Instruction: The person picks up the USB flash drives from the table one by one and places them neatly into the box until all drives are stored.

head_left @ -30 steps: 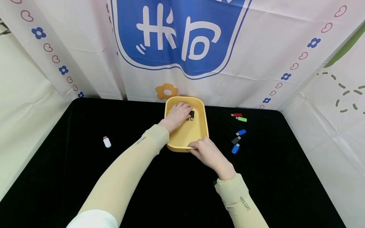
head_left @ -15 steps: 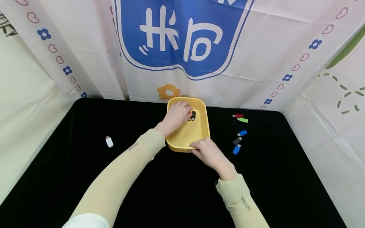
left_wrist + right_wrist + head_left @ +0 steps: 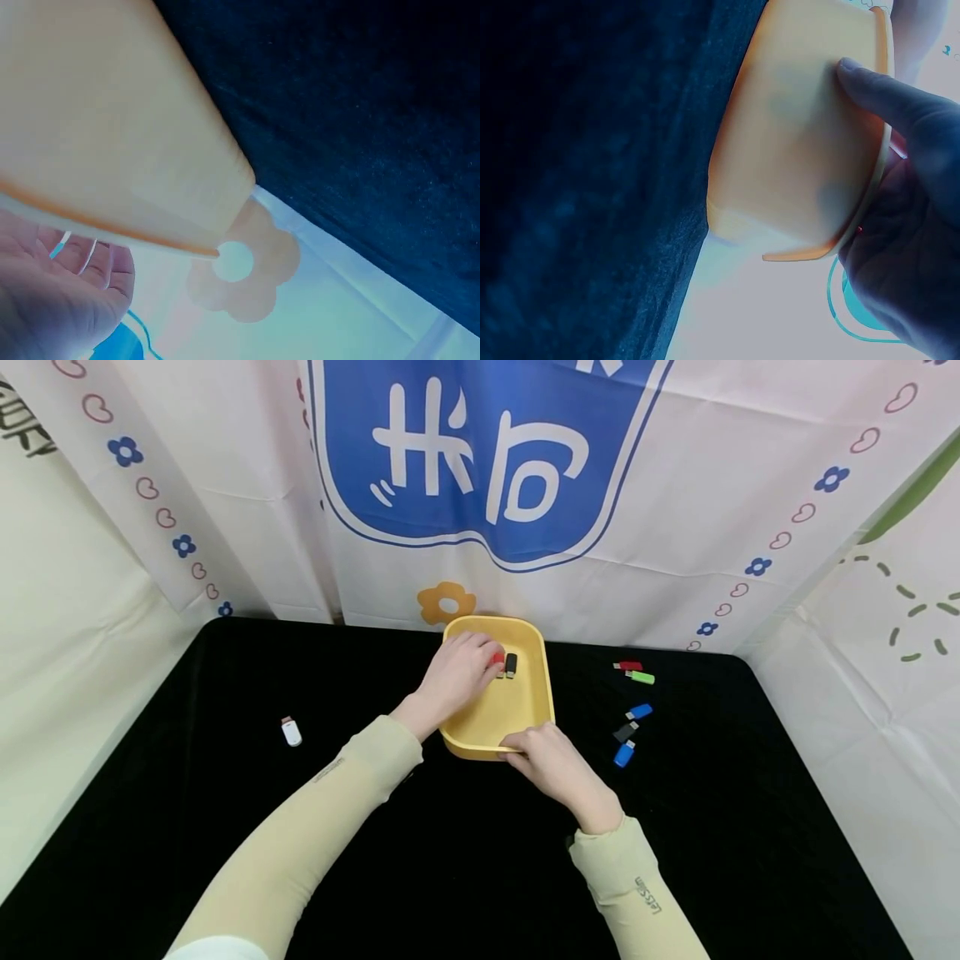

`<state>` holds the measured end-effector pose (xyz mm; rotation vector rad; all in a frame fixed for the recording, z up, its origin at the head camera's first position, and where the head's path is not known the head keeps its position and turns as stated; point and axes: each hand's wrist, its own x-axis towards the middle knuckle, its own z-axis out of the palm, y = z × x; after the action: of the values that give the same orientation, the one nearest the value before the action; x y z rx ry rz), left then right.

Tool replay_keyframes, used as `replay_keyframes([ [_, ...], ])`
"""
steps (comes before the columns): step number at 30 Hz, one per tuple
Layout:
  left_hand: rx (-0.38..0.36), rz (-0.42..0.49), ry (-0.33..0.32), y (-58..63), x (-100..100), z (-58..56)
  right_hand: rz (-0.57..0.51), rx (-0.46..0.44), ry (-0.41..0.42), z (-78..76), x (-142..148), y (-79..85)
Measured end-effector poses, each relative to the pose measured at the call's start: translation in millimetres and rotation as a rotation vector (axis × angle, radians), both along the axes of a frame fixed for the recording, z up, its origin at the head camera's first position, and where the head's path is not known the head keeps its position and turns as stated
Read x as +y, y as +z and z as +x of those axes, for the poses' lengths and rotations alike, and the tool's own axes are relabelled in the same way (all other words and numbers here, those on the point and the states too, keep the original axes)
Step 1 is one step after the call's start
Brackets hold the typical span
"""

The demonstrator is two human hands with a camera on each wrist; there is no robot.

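Note:
A yellow tray (image 3: 495, 727) stands at the back middle of the black table. My left hand (image 3: 456, 672) reaches over its left side, with curled fingertips and thumb around a red USB stick (image 3: 498, 658) on the tray floor. Beside that stick, just to its right, lies a black USB stick (image 3: 511, 664); both metal plugs point towards me. The left hand covers the tray floor farther left. My right hand (image 3: 551, 764) grips the tray's near right corner; in the right wrist view its thumb presses the outer wall and the fingers go over the rim.
Right of the tray lie a red USB stick (image 3: 628, 666), a green one (image 3: 641, 677), a dark one (image 3: 626, 732) and two blue ones, the nearer blue stick (image 3: 624, 754) lowest. A white USB stick (image 3: 292, 732) lies at left. A printed curtain (image 3: 675, 485) hangs behind the table.
My left wrist and forearm have swung to the left, and more of the red stick in the tray shows. The right hand has kept its grip on the tray.

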<state>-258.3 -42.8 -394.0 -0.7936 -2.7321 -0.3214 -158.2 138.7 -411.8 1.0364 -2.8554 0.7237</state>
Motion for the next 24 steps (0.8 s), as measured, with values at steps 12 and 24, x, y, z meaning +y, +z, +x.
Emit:
replay_keyframes([
  [12,0.035,0.075,0.075,17.6,-25.7,22.1,0.005,-0.054,-0.029,-0.7,-0.4,-0.2],
  [24,0.043,0.187,0.130,17.2,-70.5,41.3,0.002,-0.079,-0.043,0.2,-0.2,0.5],
])
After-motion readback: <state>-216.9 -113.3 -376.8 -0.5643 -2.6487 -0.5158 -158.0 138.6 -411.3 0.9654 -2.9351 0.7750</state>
